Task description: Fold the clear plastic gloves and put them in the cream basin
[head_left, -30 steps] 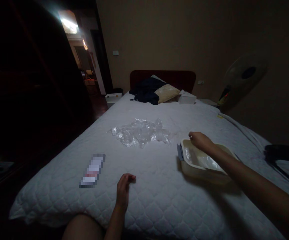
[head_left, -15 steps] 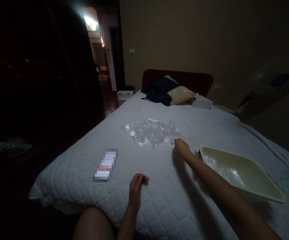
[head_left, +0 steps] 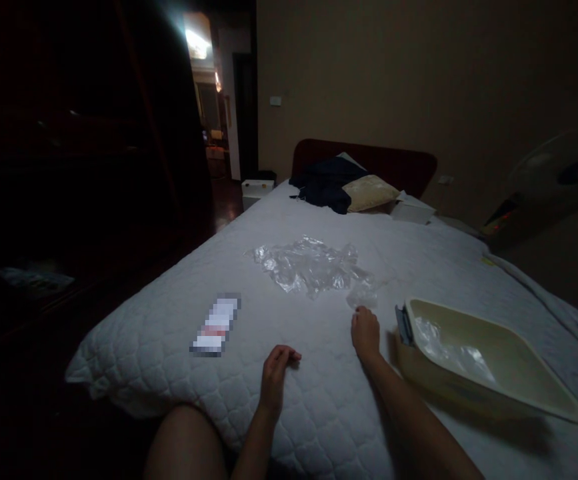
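Note:
My right hand [head_left: 365,331] rests on the white quilted bed [head_left: 319,400], fingers curled together, with a small piece of clear plastic [head_left: 361,297] at its fingertips. That piece trails from a crumpled heap of clear plastic bags [head_left: 311,265] in the middle of the bed. Just right of the hand sits a cream plastic tub [head_left: 449,388] with more clear plastic inside. My left hand [head_left: 276,371] lies near the bed's front edge, fingers loosely curled down onto the quilt, holding nothing.
A flat packet [head_left: 216,325] lies left of my left hand. Dark clothes [head_left: 325,184], a pillow [head_left: 371,192] and a white box [head_left: 413,211] sit by the headboard. A fan [head_left: 559,183] stands at the right. My knee [head_left: 183,443] is at the bed's edge. The room is dim.
My right hand left the tub, reached over to the plastic heap, then drew back toward me with a small plastic piece at its fingertips. The left hand stayed put.

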A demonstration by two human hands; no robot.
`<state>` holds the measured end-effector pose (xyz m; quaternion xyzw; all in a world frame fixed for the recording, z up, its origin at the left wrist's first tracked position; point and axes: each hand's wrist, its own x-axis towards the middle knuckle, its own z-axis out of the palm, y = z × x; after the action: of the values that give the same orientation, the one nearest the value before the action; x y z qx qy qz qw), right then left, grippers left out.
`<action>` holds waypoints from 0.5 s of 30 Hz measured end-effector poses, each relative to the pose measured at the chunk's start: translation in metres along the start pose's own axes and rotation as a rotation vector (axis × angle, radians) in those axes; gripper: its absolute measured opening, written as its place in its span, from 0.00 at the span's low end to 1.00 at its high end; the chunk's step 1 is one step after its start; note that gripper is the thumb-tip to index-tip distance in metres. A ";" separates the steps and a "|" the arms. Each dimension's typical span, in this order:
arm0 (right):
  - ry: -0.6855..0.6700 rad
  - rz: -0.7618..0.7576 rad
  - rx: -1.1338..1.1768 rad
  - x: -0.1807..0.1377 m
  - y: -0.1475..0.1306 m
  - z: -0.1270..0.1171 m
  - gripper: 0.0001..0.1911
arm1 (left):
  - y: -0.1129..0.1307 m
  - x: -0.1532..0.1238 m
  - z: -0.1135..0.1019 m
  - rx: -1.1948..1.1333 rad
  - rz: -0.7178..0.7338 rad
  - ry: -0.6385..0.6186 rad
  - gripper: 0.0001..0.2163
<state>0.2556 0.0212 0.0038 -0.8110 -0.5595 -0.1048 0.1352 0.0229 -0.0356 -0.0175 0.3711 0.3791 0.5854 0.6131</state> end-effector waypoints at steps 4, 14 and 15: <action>0.053 0.002 0.122 -0.010 0.004 0.001 0.12 | 0.002 0.000 0.000 0.013 -0.029 -0.003 0.11; -0.407 0.051 1.376 -0.046 -0.026 -0.038 0.11 | 0.004 0.003 0.006 0.117 -0.039 -0.002 0.11; -0.540 0.074 1.562 -0.050 -0.030 -0.042 0.11 | 0.006 0.004 0.008 0.127 -0.030 -0.027 0.11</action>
<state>0.2094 -0.0269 0.0306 -0.4986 -0.4574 0.5172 0.5240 0.0277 -0.0315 -0.0083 0.4112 0.4126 0.5458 0.6023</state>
